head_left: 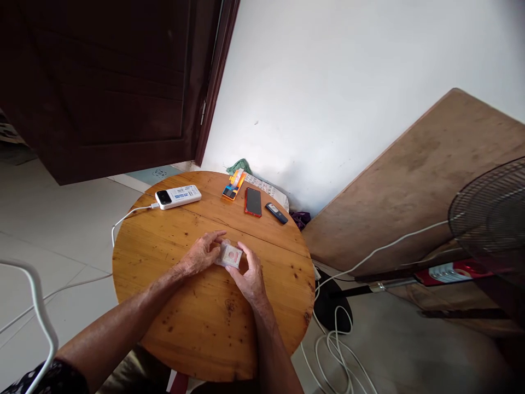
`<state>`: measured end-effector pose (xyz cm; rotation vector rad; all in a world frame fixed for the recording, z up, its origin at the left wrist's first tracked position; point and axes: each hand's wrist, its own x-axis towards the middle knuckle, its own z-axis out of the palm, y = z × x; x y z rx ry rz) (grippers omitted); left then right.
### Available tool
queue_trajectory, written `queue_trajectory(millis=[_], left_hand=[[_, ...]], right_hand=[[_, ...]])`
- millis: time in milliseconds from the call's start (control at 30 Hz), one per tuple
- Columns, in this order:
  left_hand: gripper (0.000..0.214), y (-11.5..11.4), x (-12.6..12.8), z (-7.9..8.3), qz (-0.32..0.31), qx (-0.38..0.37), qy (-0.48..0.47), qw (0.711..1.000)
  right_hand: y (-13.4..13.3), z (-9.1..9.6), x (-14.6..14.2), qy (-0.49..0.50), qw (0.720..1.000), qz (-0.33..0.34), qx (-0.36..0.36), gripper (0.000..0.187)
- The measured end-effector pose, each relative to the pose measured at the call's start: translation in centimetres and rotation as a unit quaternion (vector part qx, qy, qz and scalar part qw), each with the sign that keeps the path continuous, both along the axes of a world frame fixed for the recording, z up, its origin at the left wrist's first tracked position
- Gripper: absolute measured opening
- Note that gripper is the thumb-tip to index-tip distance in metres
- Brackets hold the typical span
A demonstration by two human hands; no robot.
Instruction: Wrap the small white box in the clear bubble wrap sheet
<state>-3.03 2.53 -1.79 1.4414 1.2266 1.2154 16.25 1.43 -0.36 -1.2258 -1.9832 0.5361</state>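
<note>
A small, flat, clear plastic case [230, 256] shows a pale face with a reddish round mark; its exact kind is too small to make out. My left hand [202, 254] grips its left edge between thumb and fingers. On the opposite side, my right hand [249, 278] pinches the case with thumb below and index finger at the top right corner. Both hands are just over the middle of the round wooden table [197, 306]. Whether the case touches the tabletop, I cannot tell.
Toward the table's far side lie a white power bank [179, 197] with a plugged-in cable, an orange and blue package [233, 185], a red-edged phone [253, 202] and a small dark handset [276, 213]. A standing fan [492, 208] and looped white cable [338, 350] are at right.
</note>
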Motion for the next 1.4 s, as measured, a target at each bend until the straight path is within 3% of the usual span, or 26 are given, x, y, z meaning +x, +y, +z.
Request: queue_trajectory(millis=[100, 200, 400, 533, 733, 1033, 1200, 1400], left_hand=[[0.051, 0.4, -0.2, -0.3, 0.054, -0.009, 0.029, 0.998], [0.048, 0.7, -0.4, -0.7, 0.058, -0.015, 0.030, 0.998], [0.045, 0.3, -0.3, -0.6, 0.024, -0.013, -0.003, 1.000], [0.045, -0.2, -0.2, 0.1, -0.005, -0.015, -0.018, 1.000], [0.045, -0.4, -0.3, 0.5, -0.011, -0.003, 0.050, 0.999], [0.046, -0.3, 0.0, 0.7, 0.007, 0.013, 0.122, 0.992], [0.045, -0.6, 0.1, 1.5, 0.007, 0.014, 0.122, 0.992], [0.063, -0.9, 0.7, 1.7, 0.018, 0.016, 0.170, 0.985]], right_hand=[[0.0, 0.2, 0.2, -0.014, 1.000, 0.007, -0.012, 0.067], [0.1, 0.5, 0.5, -0.002, 1.000, 0.020, -0.014, 0.065], [0.3, 0.9, 0.7, 0.055, 0.998, 0.005, 0.024, 0.028], [0.2, 1.1, 0.5, 0.063, 0.997, 0.003, 0.038, 0.019], [0.1, 1.3, 0.0, 0.043, 0.997, 0.001, 0.057, 0.016], [0.4, 3.3, -0.9, -0.165, 0.975, 0.024, 0.146, 0.016], [0.6, 3.2, -1.5, -0.136, 0.979, 0.018, 0.149, 0.021], [1.9, 4.3, -1.5, -0.098, 0.988, 0.002, 0.118, 0.020]])
